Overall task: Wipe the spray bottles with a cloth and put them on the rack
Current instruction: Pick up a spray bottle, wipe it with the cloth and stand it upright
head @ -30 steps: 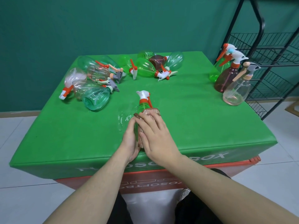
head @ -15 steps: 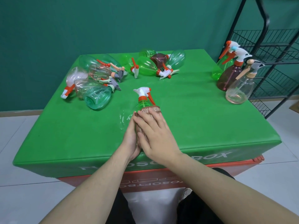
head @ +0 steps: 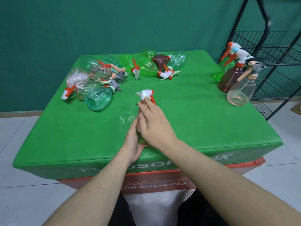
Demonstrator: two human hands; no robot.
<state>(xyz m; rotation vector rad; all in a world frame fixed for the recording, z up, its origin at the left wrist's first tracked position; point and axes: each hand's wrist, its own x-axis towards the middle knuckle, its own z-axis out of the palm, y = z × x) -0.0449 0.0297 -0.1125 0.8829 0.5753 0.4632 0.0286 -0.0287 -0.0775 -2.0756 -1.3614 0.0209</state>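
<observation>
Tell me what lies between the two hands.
In the head view, a green spray bottle with a brownish cloth lies between the left hand and right hand.

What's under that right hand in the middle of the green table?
Under the right hand lies a brownish cloth wrapped on a green spray bottle; its white and orange trigger head pokes out beyond the fingers. The left hand grips its other side. Most of the body is covered.
</observation>
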